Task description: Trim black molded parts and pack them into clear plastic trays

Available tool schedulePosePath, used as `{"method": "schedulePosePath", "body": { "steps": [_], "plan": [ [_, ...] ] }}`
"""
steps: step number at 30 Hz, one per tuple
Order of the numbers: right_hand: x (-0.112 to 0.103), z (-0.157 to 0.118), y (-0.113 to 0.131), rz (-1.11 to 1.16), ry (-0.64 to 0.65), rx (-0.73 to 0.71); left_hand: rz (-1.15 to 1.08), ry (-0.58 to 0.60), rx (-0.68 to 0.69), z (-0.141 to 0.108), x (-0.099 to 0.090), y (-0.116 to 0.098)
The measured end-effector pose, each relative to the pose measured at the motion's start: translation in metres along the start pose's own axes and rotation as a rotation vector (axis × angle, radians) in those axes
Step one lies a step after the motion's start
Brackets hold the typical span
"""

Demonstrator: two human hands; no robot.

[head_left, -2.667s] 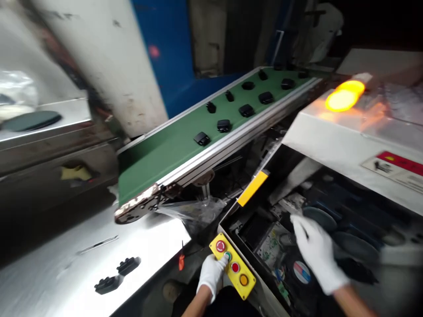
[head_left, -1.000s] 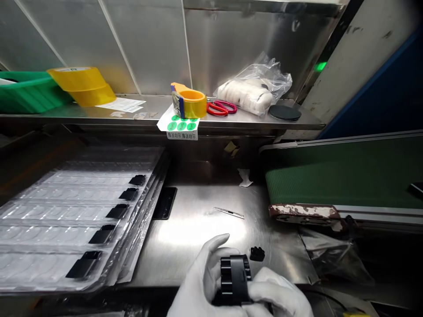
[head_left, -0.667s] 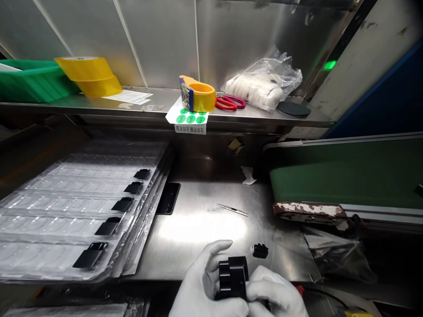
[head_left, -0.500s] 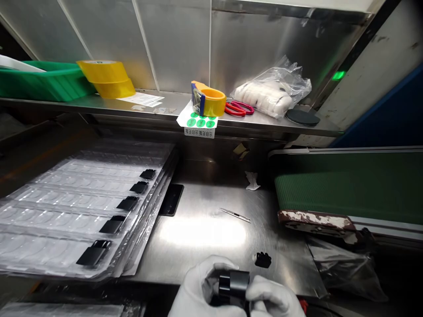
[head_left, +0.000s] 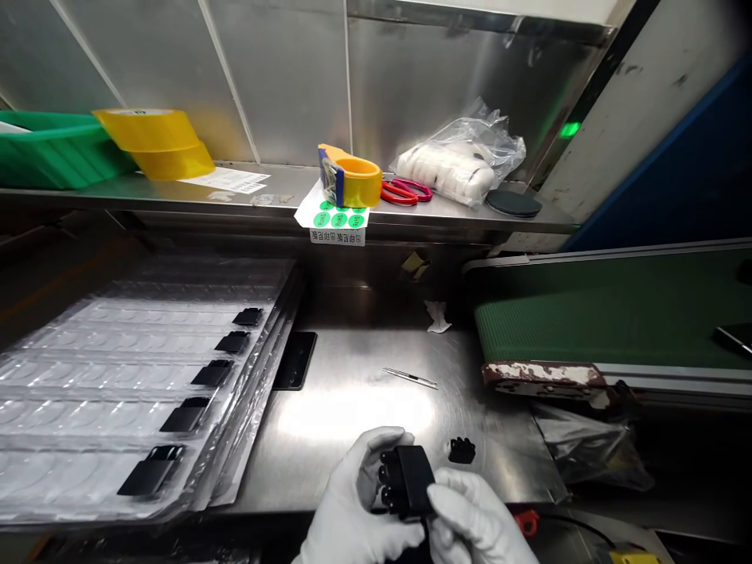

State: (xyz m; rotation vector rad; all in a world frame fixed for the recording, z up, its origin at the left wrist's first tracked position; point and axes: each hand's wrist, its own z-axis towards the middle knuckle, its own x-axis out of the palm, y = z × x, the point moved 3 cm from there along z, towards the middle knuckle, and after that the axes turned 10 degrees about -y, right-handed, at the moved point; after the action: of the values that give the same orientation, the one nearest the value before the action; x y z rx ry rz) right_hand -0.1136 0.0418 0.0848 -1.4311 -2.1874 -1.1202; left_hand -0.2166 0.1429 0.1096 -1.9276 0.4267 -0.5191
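Observation:
Both my hands wear white gloves and meet at the bottom middle of the view. My left hand (head_left: 358, 501) and my right hand (head_left: 473, 521) together grip a small black plastic part (head_left: 405, 492) with round bumps on its left side. A second, smaller black part (head_left: 461, 450) lies on the steel table (head_left: 352, 407) just right of it. To the left, a clear blister tray (head_left: 106, 399) holds a column of several black parts (head_left: 203, 374) along its right edge.
A green conveyor belt (head_left: 616, 321) ends at the right. Tweezers (head_left: 410, 378) and a black flat plate (head_left: 295, 360) lie on the table. The shelf behind carries yellow tape rolls (head_left: 153, 145), a tape dispenser (head_left: 351, 180), red scissors (head_left: 405, 192), a plastic bag (head_left: 455, 164) and a green bin (head_left: 47, 157).
My view swung from the machine and its yellow button box to the steel table. Since then both hands have turned the black part, its bumps now facing left.

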Motion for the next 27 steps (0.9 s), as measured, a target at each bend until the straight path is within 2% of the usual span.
{"method": "schedulePosePath", "body": {
  "steps": [3,5,8,12,17,21,27],
  "plan": [
    [0.007,0.005,-0.002,0.128,0.177,0.264,-0.139,0.023,-0.044,0.002,0.01,0.002],
    [0.009,0.007,-0.002,0.214,0.144,0.362,-0.169,0.006,-0.065,0.001,0.016,0.0],
    [0.005,0.009,-0.001,0.251,0.017,0.239,-0.175,-0.005,-0.131,-0.001,0.024,-0.001],
    [0.001,0.003,0.0,0.166,0.118,0.087,-0.24,0.081,-0.185,-0.002,0.029,0.0],
    [-0.005,-0.005,-0.001,0.228,0.159,0.107,-0.302,0.13,-0.296,-0.005,0.032,0.002],
    [-0.008,-0.008,-0.001,0.26,0.192,0.147,-0.302,0.143,-0.333,-0.007,0.035,0.001],
    [-0.009,-0.004,0.0,0.305,0.198,0.181,-0.253,0.064,-0.319,-0.007,0.037,-0.001]
  ]
}}
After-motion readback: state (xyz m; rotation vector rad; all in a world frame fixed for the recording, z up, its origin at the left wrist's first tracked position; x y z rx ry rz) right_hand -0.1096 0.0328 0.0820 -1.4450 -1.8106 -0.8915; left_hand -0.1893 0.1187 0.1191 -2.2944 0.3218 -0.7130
